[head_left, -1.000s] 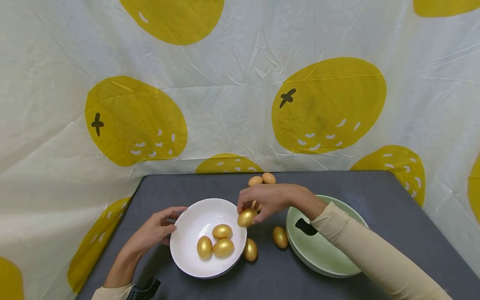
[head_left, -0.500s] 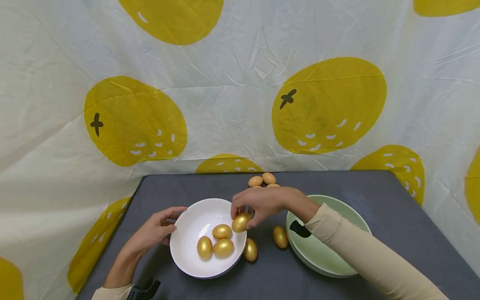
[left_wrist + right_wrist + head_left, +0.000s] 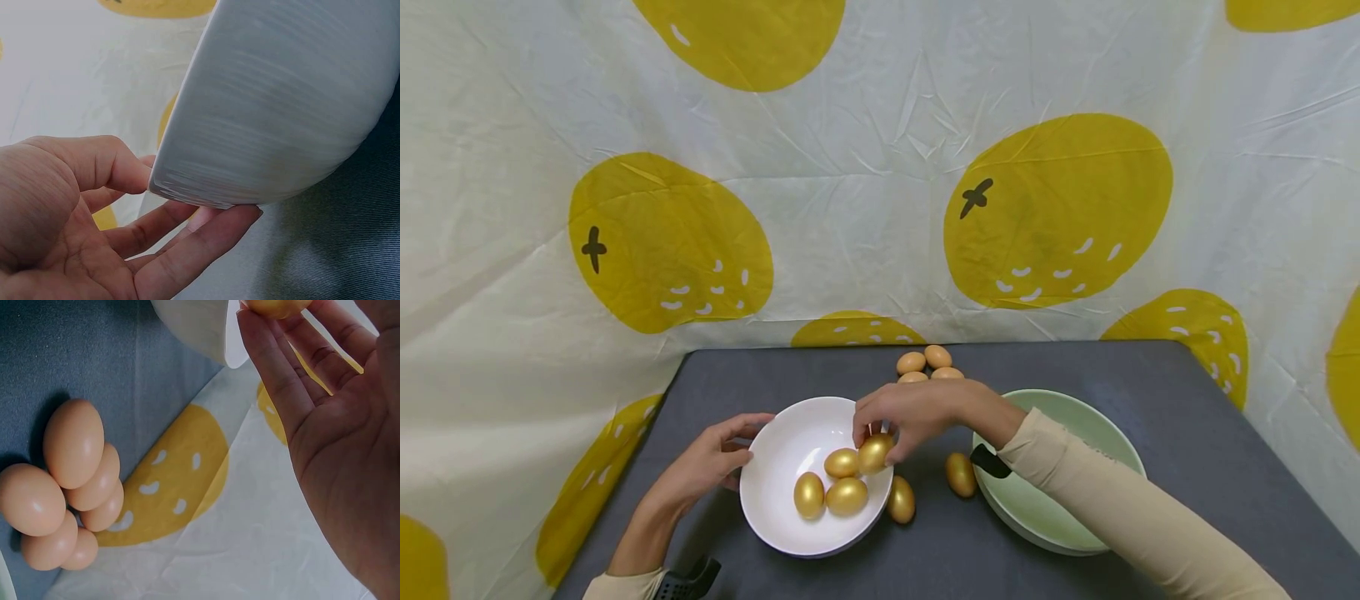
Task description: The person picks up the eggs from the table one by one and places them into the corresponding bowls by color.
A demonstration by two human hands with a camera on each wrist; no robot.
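My left hand point(image 3: 711, 454) holds the left rim of a white bowl point(image 3: 781, 437). In the left wrist view, the thumb meets the bowl's edge while the fingers lie against its outer wall. Inside the bowl are three gold eggs point(image 3: 809, 496). Over the bowl's right side, my right hand point(image 3: 917, 415) pinches another gold egg point(image 3: 874, 455), close beside the uppermost egg in there. That egg point(image 3: 278, 306) shows only partly at the top of the right wrist view. One gold egg point(image 3: 902, 501) lies right by the bowl.
A further gold egg point(image 3: 960, 475) sits against a green bowl point(image 3: 1052, 517) on the right, which the right forearm crosses. Several brown eggs point(image 3: 74, 444) are grouped at the back of the dark table point(image 3: 775, 371). Behind it hangs a fruit-patterned white cloth point(image 3: 857, 233).
My right hand has moved left and slightly down, bringing its gold egg from the bowl's right rim to inside it. More brown eggs now show behind that hand. The left hand stays put.
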